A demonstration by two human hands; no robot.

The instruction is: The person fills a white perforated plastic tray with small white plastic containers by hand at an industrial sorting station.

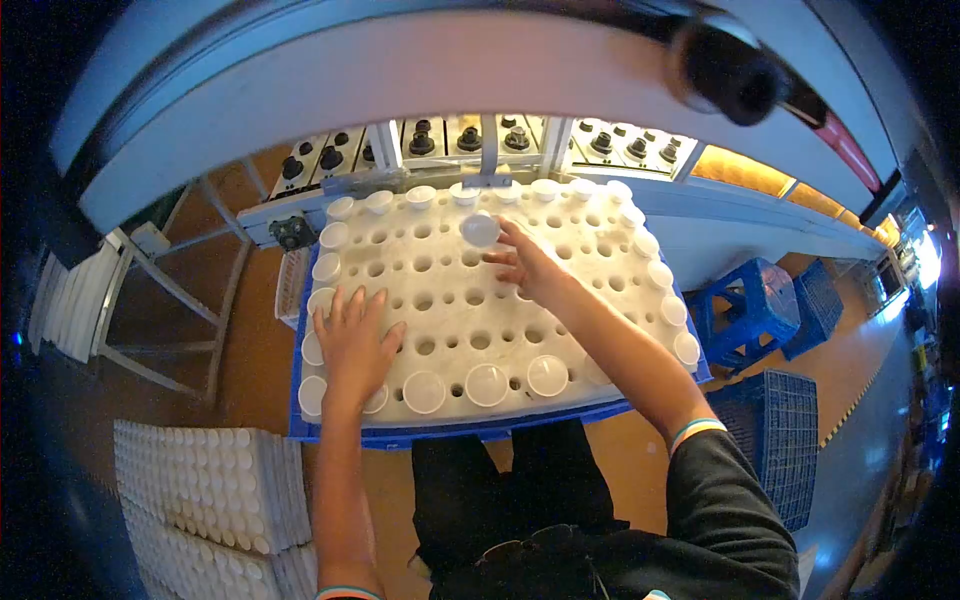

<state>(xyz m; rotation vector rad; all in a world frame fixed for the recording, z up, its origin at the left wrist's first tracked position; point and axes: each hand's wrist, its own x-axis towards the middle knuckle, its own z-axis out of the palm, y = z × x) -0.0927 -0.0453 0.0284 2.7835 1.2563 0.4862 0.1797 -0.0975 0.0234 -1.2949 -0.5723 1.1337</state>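
A white foam tray [450,320] with rows of round holes lies before me on a blue base. White round cups [487,384] sit around its edges, while many inner holes show dark. My right hand [530,262] is over the upper middle of the tray, its fingers around the side of a white cup [480,230]. My left hand [355,340] lies spread over the tray's left part, fingers apart, near the cups of the left edge, with nothing in it.
Behind the tray stands a machine with black knobs [469,139]. Stacked white trays [215,490] are at the lower left. A blue stool [750,305] and blue crates [780,440] stand at the right. A metal frame [165,350] is at the left.
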